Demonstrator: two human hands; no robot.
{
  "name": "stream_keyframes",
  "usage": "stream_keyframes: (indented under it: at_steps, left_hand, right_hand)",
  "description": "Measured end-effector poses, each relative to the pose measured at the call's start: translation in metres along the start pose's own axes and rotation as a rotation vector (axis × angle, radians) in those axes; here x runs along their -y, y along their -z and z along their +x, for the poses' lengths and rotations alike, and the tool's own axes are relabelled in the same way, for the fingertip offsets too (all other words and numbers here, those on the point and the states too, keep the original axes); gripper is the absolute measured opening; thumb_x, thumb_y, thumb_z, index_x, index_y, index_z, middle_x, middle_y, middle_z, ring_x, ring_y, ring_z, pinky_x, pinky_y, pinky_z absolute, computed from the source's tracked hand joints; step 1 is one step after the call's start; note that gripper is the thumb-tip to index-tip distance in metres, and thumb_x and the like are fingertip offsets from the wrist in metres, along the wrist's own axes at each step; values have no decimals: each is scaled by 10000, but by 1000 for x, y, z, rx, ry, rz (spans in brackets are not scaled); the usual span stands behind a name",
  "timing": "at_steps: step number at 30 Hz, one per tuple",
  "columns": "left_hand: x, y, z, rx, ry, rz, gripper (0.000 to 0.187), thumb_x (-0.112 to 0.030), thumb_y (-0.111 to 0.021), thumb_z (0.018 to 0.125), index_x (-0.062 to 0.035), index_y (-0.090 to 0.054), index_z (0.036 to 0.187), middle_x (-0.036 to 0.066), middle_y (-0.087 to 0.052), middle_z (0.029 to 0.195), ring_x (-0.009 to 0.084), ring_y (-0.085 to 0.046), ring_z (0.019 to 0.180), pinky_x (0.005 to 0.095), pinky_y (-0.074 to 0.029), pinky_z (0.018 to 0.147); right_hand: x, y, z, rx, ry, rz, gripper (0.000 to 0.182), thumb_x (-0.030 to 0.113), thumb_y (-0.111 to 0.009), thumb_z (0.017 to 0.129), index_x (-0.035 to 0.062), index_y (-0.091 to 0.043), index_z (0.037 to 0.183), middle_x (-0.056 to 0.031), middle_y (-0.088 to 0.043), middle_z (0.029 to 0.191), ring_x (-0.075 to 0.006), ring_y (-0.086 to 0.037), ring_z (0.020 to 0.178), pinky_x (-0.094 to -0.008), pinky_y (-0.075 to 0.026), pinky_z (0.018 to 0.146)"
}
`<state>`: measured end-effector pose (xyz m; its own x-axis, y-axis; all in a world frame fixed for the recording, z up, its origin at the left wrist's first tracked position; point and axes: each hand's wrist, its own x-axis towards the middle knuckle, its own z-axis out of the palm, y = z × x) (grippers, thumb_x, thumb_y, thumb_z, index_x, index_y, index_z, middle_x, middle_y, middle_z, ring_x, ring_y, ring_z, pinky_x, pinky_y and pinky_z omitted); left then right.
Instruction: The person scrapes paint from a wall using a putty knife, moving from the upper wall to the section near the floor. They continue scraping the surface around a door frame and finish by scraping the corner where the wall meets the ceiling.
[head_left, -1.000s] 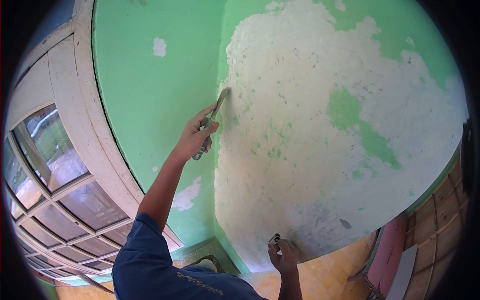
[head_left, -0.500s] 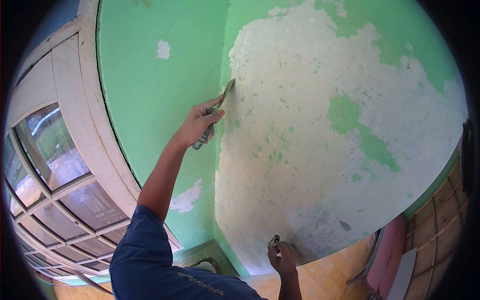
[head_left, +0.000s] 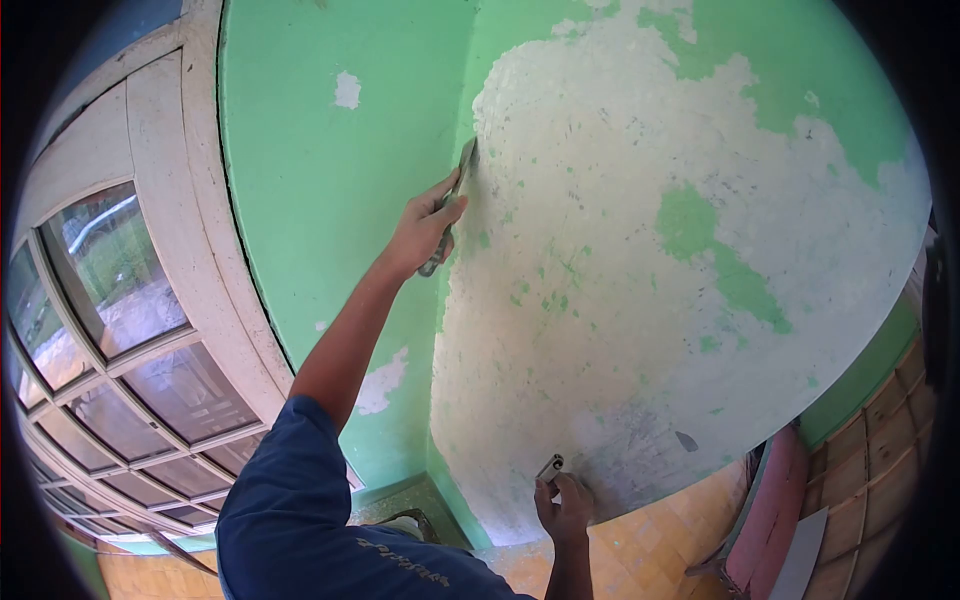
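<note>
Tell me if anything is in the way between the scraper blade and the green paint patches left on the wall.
Nothing visible. The left hand holds the scraper with its blade at the wall near the corner; bare scraped plaster lies between it and the green patches.

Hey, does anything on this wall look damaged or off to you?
Yes. The green paint on the wall is gone over a big patch, baring pale plaster with green flecks left. Smaller bare spots sit on the adjoining wall. The left hand holds a scraper at the patch's edge.
</note>
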<state>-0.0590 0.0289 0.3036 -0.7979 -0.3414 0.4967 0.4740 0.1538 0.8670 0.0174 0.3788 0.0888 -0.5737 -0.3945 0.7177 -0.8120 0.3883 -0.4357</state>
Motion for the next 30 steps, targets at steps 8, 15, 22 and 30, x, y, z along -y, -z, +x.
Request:
stream_keyframes:
  at_steps: [8, 15, 22, 30]
  left_hand:
    - [-4, 8, -1, 69, 22, 79, 555, -208, -534, 910, -47, -316, 1395, -25, -432, 626, 74, -429, 406, 248, -360, 390]
    - [-1, 15, -22, 127, 86, 141, 519, -203, -545, 908, -105, -365, 1385, -24, -441, 634, 70, -425, 409, 242, -370, 405]
    - [42, 9, -109, 374, 306, 261, 554, -213, -572, 889, -202, -349, 1396, -7, -466, 679, 63, -452, 461, 226, -386, 422]
    - [108, 3, -183, 855, 507, 77, 562, -189, -693, 812, -18, -446, 1287, -15, -580, 735, 63, -525, 624, 223, -437, 554]
  right_hand:
    - [0, -2, 0, -11, 20, 0, 195, 85, -691, 755, 44, -538, 867, -84, -606, 685, -181, -598, 550, -275, -484, 481]
    - [1, -4, 0, -54, -9, 11, 175, 83, -685, 759, 41, -534, 838, -77, -591, 668, -176, -571, 527, -278, -468, 474]
    - [5, -4, 3, -84, -63, -34, 168, 85, -678, 758, 35, -527, 813, -77, -548, 607, -189, -544, 500, -303, -437, 456]
    - [7, -16, 4, -192, -256, -51, 146, 91, -661, 772, 16, -536, 781, -96, -588, 624, -192, -588, 523, -299, -466, 498]
